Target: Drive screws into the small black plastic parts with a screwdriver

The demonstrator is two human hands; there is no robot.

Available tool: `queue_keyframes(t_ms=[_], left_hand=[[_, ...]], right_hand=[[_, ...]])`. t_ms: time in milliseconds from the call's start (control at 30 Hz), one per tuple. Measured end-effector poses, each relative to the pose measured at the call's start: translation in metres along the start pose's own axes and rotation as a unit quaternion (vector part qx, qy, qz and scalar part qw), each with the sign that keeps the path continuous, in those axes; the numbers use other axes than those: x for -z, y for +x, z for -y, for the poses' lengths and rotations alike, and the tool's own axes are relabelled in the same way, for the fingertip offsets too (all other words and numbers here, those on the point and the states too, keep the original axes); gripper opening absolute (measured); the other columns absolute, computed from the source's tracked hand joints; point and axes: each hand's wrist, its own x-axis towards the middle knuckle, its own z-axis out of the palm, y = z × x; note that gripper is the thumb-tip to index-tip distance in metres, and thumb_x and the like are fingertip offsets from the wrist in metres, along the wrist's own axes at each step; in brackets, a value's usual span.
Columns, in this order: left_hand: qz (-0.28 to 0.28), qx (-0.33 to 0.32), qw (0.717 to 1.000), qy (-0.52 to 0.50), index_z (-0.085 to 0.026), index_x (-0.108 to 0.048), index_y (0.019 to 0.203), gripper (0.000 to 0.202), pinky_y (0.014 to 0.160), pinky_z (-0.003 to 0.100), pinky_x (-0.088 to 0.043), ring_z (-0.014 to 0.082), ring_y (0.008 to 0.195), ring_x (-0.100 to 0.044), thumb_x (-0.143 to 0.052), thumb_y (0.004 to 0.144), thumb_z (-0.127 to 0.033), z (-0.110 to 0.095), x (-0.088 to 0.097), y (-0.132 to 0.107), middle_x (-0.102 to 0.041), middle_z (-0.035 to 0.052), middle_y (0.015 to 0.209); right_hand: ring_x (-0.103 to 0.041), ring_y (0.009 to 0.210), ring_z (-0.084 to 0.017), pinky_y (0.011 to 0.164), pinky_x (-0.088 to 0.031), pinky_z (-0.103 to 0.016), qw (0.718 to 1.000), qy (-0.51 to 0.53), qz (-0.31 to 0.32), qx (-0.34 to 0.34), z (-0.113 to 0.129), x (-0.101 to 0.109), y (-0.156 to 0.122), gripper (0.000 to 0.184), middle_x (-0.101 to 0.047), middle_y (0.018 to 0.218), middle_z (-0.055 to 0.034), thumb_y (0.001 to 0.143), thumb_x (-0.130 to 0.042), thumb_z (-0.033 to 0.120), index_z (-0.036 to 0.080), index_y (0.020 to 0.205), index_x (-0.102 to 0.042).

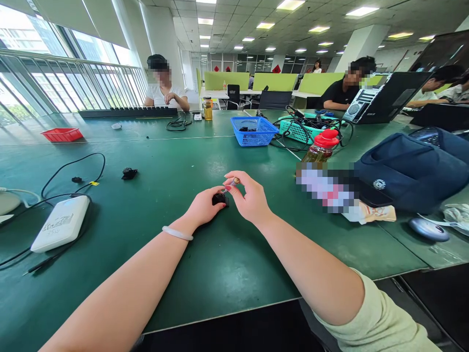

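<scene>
In the head view, my left hand is closed on a small black part at the middle of the green table. The part's details are too small to make out. Just to the right, my right hand pinches a slim screwdriver-like tool with a rounded brownish end between thumb and fingers. The tool slants down toward the black part, but its tip is hidden, so I cannot tell whether the two touch. A pale bangle circles my left wrist.
Left lie a white box with black cables, a black piece and a red tray. Ahead stand blue and teal baskets. Right are a red-lidded bottle, navy bag and mouse. Other people sit beyond.
</scene>
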Motion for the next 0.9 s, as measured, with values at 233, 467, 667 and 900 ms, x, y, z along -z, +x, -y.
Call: queue_keyframes(t_ms=[233, 467, 667, 900], left_hand=[[-0.010, 0.018, 0.998, -0.057, -0.022, -0.060, 0.127, 0.055, 0.098, 0.042, -0.051, 0.0224, 0.099, -0.067, -0.069, 0.074, -0.017, 0.0103, -0.0027, 0.0024, -0.070, 0.0063, 0.111], [-0.008, 0.014, 0.999, -0.052, -0.023, -0.061, 0.125, 0.051, 0.095, 0.041, -0.052, 0.0222, 0.095, -0.066, -0.070, 0.075, -0.021, 0.0080, -0.0021, 0.0021, -0.070, 0.0043, 0.103], [-0.008, 0.009, 0.999, -0.047, -0.022, -0.060, 0.126, 0.053, 0.097, 0.042, -0.050, 0.0223, 0.097, -0.066, -0.069, 0.074, -0.019, 0.0095, -0.0015, 0.0015, -0.070, 0.0050, 0.105], [-0.009, 0.005, 0.999, -0.038, -0.022, -0.061, 0.124, 0.051, 0.099, 0.043, -0.049, 0.0227, 0.100, -0.066, -0.068, 0.074, -0.018, 0.0111, -0.0016, 0.0019, -0.070, 0.0049, 0.108]], right_hand=[[-0.068, 0.089, -0.019, 0.088, -0.052, -0.037, 1.000, -0.004, -0.012, 0.004, -0.0012, -0.0009, -0.0004, 0.022, -0.073, 0.097, -0.0029, 0.090, -0.052, 0.017, 0.026, 0.109, -0.058], [-0.067, 0.088, -0.017, 0.086, -0.053, -0.036, 1.000, -0.004, -0.024, 0.012, -0.0024, -0.0008, 0.0004, 0.025, -0.073, 0.098, -0.0019, 0.089, -0.055, 0.016, 0.026, 0.111, -0.057], [-0.067, 0.087, -0.017, 0.086, -0.052, -0.035, 0.999, 0.002, -0.029, 0.018, -0.0048, -0.0023, -0.0007, 0.026, -0.072, 0.095, -0.0007, 0.089, -0.055, 0.017, 0.027, 0.113, -0.056], [-0.067, 0.086, -0.017, 0.085, -0.053, -0.034, 1.000, 0.005, -0.022, 0.007, -0.0027, -0.0022, 0.0001, 0.025, -0.072, 0.094, -0.0010, 0.089, -0.055, 0.018, 0.027, 0.112, -0.057]])
